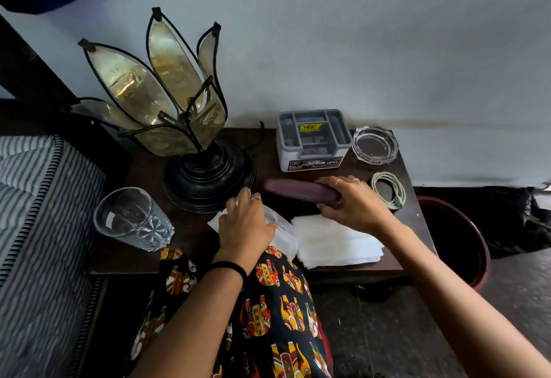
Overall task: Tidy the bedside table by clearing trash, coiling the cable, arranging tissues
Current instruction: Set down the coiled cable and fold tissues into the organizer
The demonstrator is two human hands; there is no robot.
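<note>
Glass stands beside the lamp. The left hand lies flat on loose tissues. The right hand holds a purple case, above stacked tissues. The coiled cable rests far right on the table.

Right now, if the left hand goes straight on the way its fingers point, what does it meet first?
The left hand rests on a loose tissue with its fingers pointing up the table. The first thing in that line looks like the black base of the lamp, though depth is hard to judge.
</note>
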